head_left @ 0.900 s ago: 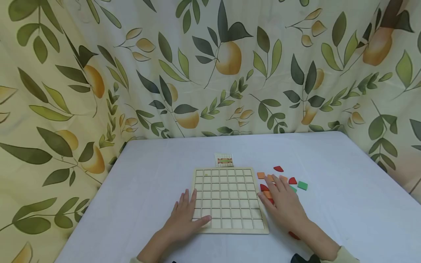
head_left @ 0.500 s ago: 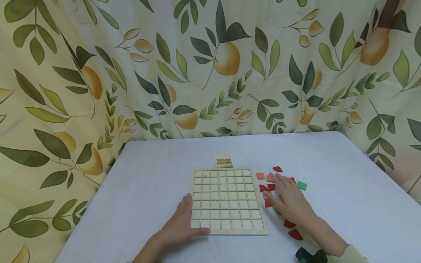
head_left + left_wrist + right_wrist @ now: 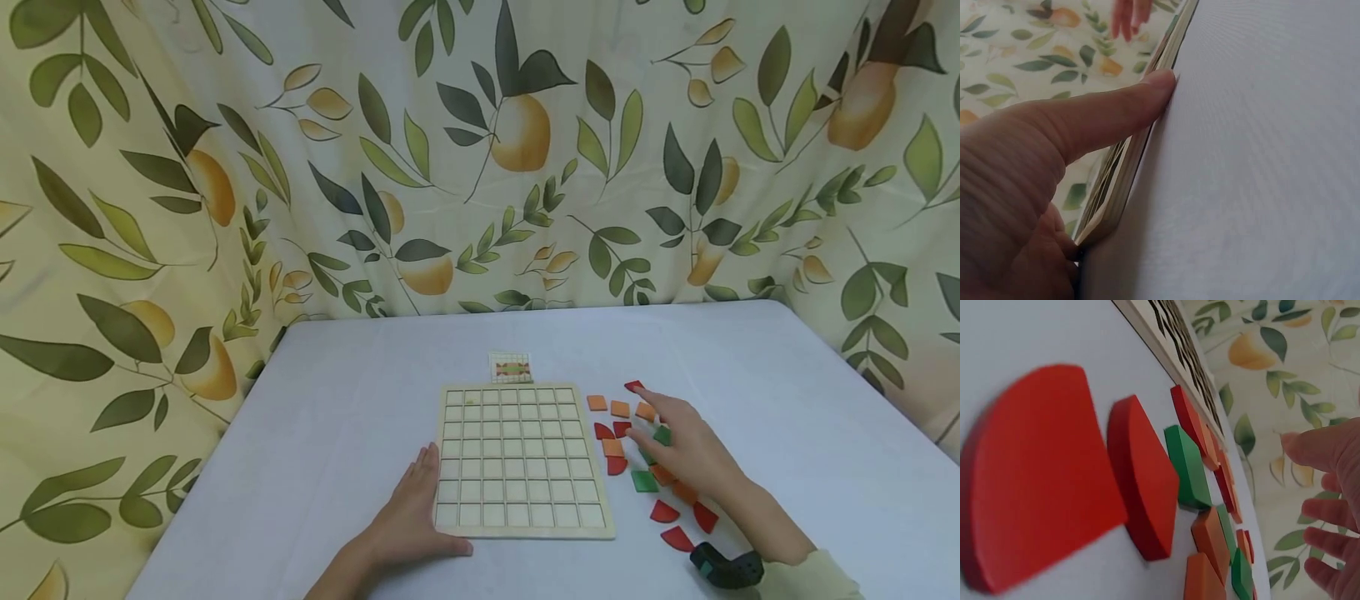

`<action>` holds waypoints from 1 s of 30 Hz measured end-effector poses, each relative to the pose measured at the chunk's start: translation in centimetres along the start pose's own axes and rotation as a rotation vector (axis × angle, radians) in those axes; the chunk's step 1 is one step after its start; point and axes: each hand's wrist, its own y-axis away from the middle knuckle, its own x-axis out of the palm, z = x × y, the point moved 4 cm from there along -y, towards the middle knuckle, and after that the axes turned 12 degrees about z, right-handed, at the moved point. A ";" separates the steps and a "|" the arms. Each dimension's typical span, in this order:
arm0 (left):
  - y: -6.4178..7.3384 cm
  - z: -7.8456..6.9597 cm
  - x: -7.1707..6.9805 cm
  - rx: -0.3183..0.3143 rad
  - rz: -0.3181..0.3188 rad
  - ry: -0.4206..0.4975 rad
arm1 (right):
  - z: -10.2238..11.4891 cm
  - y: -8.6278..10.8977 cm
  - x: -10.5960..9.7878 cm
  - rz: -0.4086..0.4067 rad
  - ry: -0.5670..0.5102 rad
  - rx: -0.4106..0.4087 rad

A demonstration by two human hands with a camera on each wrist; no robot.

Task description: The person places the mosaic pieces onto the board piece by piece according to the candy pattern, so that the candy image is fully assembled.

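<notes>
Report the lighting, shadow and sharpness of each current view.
Head view: soft, even light; the board reads clearly, the card is too small for detail. Left wrist: dim, a soft shadow on the white cloth along the board's edge. Right wrist: the nearest red piece looms large; the curtain looks soft.

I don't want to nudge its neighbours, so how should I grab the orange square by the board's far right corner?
Pinch that orange square by its near and far edges, probably best from above with the right hand: it lies flat, the board close on its left and another orange piece on its right.
</notes>
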 end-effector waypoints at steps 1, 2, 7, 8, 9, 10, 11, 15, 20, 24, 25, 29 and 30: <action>0.0 0.0 0.0 0.003 -0.003 0.002 | -0.1 0.0 -0.1 -0.004 0.005 0.000; 0.0 0.0 0.0 0.007 -0.005 0.003 | -0.2 0.0 -0.2 -0.005 0.008 0.005; 0.0 0.0 -0.1 0.018 -0.010 0.016 | -1.3 -0.2 -0.7 -0.028 -0.044 0.047; 0.0 0.0 -0.1 0.019 -0.010 0.018 | -1.6 -0.2 -0.9 -0.034 -0.058 0.052; 0.0 0.0 0.0 0.019 -0.011 0.021 | -1.9 -0.2 -1.0 -0.043 -0.069 0.051; -0.1 0.0 0.0 0.019 -0.011 0.022 | -2.1 -0.2 -1.2 -0.051 -0.077 0.047; -0.1 0.1 0.0 0.018 -0.011 0.024 | -2.3 -0.2 -1.3 -0.059 -0.079 0.043; -0.1 0.1 0.1 0.017 -0.012 0.024 | -3.2 -0.3 -1.7 -0.067 -0.084 0.006; 0.0 0.1 -0.1 0.019 -0.022 0.029 | -4.6 -0.7 -2.2 -0.034 -0.172 -0.032; 0.0 0.0 -0.1 0.026 -0.023 0.032 | -5.4 -0.9 -2.5 -0.009 -0.224 -0.065; 0.0 0.0 -0.1 0.024 -0.018 0.033 | -5.5 -1.0 -2.5 -0.004 -0.226 -0.073; 0.0 0.0 -0.1 0.023 -0.012 0.039 | -5.9 -1.2 -2.7 0.010 -0.223 -0.087; 0.0 0.0 -0.1 0.023 -0.014 0.047 | -6.1 -1.2 -2.7 0.018 -0.228 -0.086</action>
